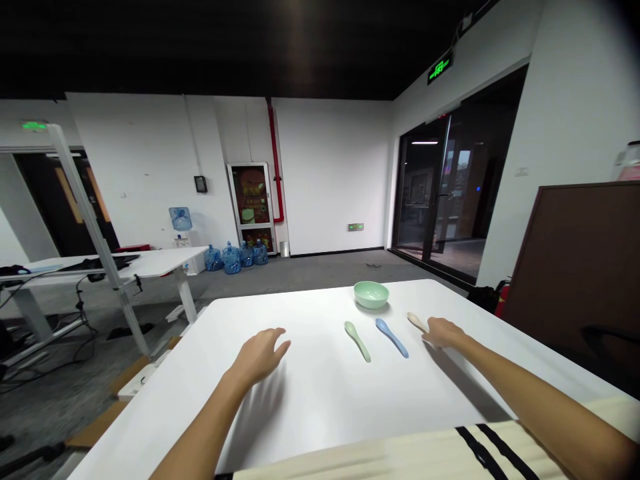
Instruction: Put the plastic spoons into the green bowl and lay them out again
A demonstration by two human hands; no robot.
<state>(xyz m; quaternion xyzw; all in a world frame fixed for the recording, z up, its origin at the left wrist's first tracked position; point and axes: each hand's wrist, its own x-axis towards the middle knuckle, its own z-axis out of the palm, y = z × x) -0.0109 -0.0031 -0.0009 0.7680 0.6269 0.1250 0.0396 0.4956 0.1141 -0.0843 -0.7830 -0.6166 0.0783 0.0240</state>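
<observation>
The beige spoon (pixel 417 322) is lying on the table (pixel 310 413) right of centre, its handle end meeting the open right hand (pixel 444 333), which is not closing on it; the blue spoon (pixel 391 337) is lying just left of it, the green spoon (pixel 357 340) further left; the green bowl (pixel 371 294) is sitting above them; the open left hand (pixel 260 357) is hovering empty, lower left of centre.

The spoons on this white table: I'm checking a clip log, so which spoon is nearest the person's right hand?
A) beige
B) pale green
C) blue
A. The beige spoon lies right at the fingers of the right hand, while the blue spoon and pale green spoon lie farther left.
</observation>
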